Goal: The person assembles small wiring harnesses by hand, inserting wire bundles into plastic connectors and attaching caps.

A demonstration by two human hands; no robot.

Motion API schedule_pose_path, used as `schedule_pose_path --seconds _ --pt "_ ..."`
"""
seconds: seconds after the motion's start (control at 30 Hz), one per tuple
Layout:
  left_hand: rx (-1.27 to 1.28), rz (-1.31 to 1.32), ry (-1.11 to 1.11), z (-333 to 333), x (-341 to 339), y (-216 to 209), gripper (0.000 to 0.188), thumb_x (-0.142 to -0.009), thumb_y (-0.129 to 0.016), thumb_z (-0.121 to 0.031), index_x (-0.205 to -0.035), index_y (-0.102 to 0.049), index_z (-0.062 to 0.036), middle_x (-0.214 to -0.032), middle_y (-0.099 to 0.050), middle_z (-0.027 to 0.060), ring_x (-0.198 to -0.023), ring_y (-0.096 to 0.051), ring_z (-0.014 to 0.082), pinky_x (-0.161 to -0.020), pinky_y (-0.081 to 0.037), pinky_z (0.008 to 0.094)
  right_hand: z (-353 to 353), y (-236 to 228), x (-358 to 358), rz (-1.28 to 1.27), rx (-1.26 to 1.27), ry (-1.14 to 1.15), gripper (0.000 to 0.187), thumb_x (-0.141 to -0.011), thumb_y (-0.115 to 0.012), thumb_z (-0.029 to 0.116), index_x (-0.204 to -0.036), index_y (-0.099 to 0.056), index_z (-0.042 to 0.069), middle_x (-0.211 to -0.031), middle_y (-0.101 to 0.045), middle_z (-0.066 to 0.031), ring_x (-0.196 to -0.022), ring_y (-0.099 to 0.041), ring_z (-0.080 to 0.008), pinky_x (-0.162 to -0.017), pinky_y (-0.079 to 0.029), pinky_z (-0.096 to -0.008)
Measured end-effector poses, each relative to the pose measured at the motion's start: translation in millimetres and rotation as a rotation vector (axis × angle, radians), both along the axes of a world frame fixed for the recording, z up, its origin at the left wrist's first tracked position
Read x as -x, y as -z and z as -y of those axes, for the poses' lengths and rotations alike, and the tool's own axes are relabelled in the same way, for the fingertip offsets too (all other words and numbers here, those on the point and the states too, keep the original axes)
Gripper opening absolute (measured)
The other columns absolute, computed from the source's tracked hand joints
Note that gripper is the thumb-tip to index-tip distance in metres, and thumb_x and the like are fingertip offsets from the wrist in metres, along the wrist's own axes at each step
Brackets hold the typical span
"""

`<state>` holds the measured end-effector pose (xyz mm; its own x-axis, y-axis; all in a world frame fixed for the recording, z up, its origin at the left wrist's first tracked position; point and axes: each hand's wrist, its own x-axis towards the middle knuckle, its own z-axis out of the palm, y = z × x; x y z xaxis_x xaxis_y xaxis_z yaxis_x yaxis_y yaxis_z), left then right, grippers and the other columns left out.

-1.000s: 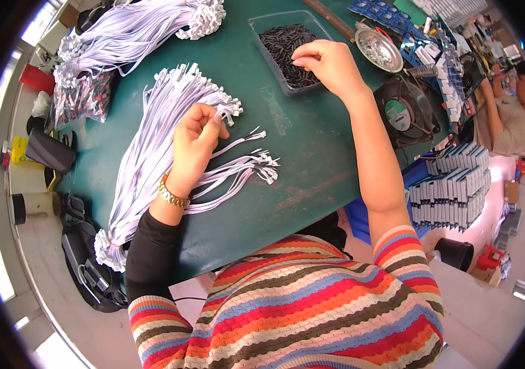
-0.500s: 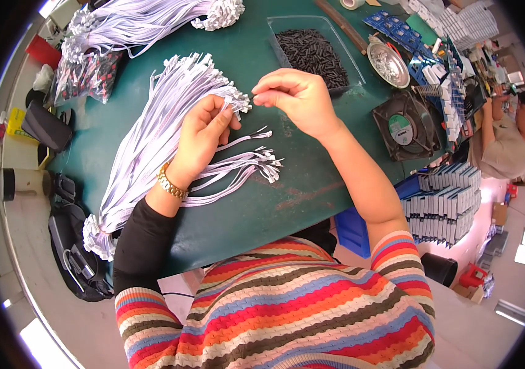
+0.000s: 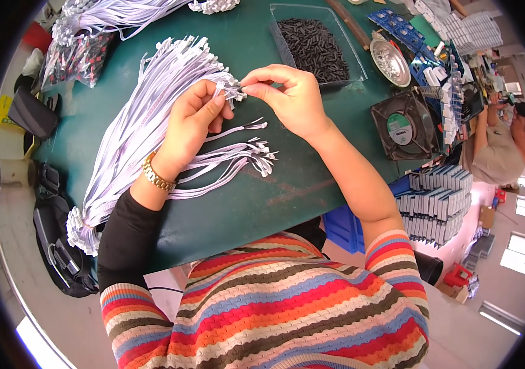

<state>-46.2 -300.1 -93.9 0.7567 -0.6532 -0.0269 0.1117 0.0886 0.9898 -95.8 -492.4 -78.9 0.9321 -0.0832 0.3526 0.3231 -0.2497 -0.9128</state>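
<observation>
My left hand (image 3: 193,120) is closed in a pinch on a white cable, whose connector end shows at the fingertips. Right beside it, my right hand (image 3: 293,101) pinches thumb and forefinger on something tiny and dark, too small to make out. Under and beyond the left hand lies a big bundle of white cables (image 3: 145,104), tied near its lower left end. A smaller group of white cables (image 3: 219,166), some with black pieces near their tips, lies below my hands. Beyond the right hand stands a clear plastic box (image 3: 356,72) of short black tubes (image 3: 314,49).
A square fan (image 3: 402,128) and a metal dish (image 3: 390,63) stand to the right on the green table (image 3: 244,221). Another cable bundle (image 3: 127,15) and a bag of red and black parts (image 3: 78,61) lie at the far left. A co-worker (image 3: 502,141) sits at right.
The whole view has shifted slightly, so the table things appear higher and further left. My right fingertips have come a little closer to the cable end; both pinches stay closed.
</observation>
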Motion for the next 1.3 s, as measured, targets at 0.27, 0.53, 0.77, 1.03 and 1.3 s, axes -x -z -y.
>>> schedule_pose_path --seconds 0.27,0.53,0.77,1.03,1.3 --pt "0.004 0.014 -0.011 0 0 1 0.010 -0.097 -0.050 -0.014 -0.094 -0.054 -0.0053 -0.077 -0.062 -0.0001 -0.058 -0.047 0.0029 -0.053 -0.037 0.0168 -3 1 1 0.022 -0.056 -0.033 0.010 -0.080 -0.069 0.000 -0.089 -0.071 0.001 -0.084 -0.070 -0.0086 -0.076 -0.066 -0.0137 -0.069 -0.052 -0.0253" --pt "-0.012 0.023 -0.002 0 3 1 0.011 -0.098 -0.050 -0.016 -0.093 -0.053 -0.0071 -0.077 -0.060 -0.0009 -0.060 -0.046 0.0029 -0.055 -0.036 0.0167 -6 5 0 0.070 -0.013 -0.031 0.007 -0.081 -0.068 0.000 -0.088 -0.071 0.001 -0.083 -0.070 -0.0081 -0.075 -0.066 -0.0128 -0.068 -0.052 -0.0247" --pt "-0.005 0.020 -0.018 -1 2 2 0.010 -0.097 -0.051 -0.014 -0.096 -0.054 -0.0042 -0.077 -0.060 -0.0001 -0.057 -0.046 0.0023 -0.052 -0.037 0.0159 -13 2 3 0.008 0.053 0.023 0.010 -0.086 -0.063 -0.003 -0.095 -0.067 -0.002 -0.084 -0.068 -0.0049 -0.073 -0.062 -0.0095 -0.065 -0.050 -0.0214" --pt "0.036 0.006 -0.008 0 0 6 0.010 -0.097 -0.051 -0.014 -0.095 -0.054 -0.0045 -0.077 -0.061 -0.0001 -0.056 -0.047 0.0024 -0.050 -0.037 0.0163 -16 13 -2 0.051 -0.080 -0.013 0.009 -0.086 -0.061 -0.003 -0.094 -0.063 -0.001 -0.080 -0.069 -0.0062 -0.068 -0.065 -0.0094 -0.058 -0.050 -0.0209" --pt "0.048 0.005 -0.010 0 1 4 0.010 -0.097 -0.052 -0.013 -0.094 -0.054 -0.0044 -0.076 -0.060 0.0001 -0.055 -0.047 0.0026 -0.049 -0.037 0.0165 -12 11 1 -0.003 -0.095 -0.021 0.009 -0.087 -0.060 -0.003 -0.095 -0.065 -0.001 -0.080 -0.068 -0.0070 -0.066 -0.066 -0.0102 -0.057 -0.051 -0.0217"
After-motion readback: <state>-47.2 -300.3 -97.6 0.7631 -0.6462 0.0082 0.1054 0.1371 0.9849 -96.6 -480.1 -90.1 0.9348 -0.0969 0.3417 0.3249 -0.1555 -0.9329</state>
